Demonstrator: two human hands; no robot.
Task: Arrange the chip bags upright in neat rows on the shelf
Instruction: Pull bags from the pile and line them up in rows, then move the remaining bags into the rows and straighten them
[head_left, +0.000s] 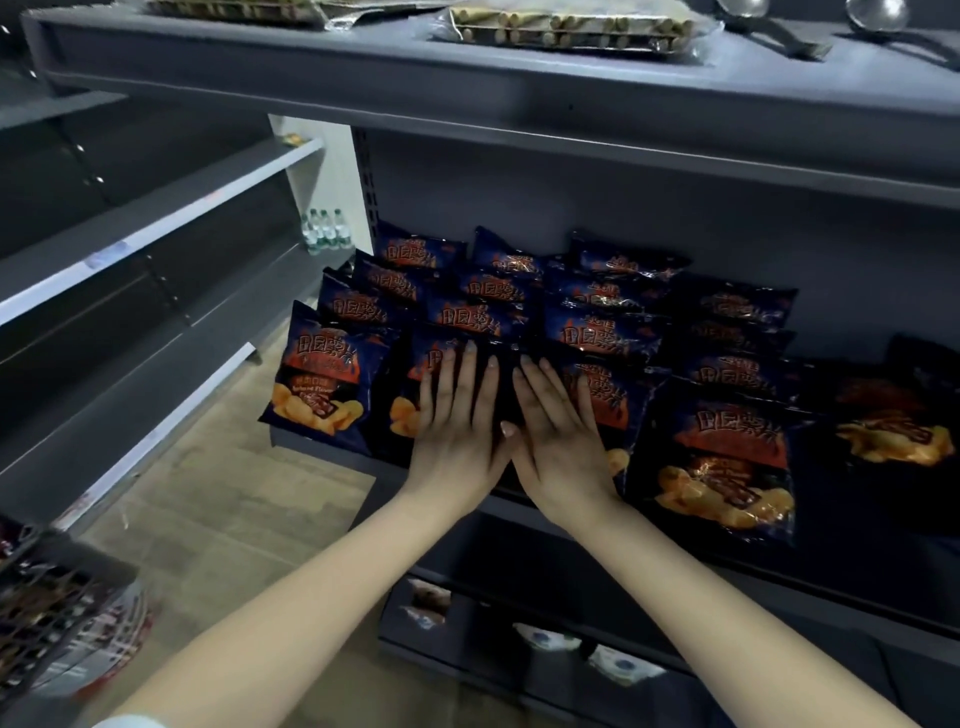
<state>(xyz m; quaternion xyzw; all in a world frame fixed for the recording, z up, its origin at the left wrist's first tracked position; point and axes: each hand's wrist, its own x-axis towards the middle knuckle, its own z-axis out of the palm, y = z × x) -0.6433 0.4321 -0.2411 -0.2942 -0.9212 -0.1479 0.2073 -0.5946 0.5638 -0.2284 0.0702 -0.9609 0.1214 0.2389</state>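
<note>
Dark-blue chip bags (597, 332) stand in rows running back from the front edge of a grey metal shelf (322, 449), beneath an upper shelf (467, 98) carrying packs of wafer rolls (566, 28) and ladles (878, 13), with water bottles (324, 228) far behind at left and a black basket (47, 613) at lower left. The left hand (457, 415) and right hand (561, 431) lie flat side by side, fingers straight, pressing the middle front bags and gripping nothing. Bare floor (234, 493) opens left of the shelf's corner, while the upper shelf overhangs the rows.
</note>
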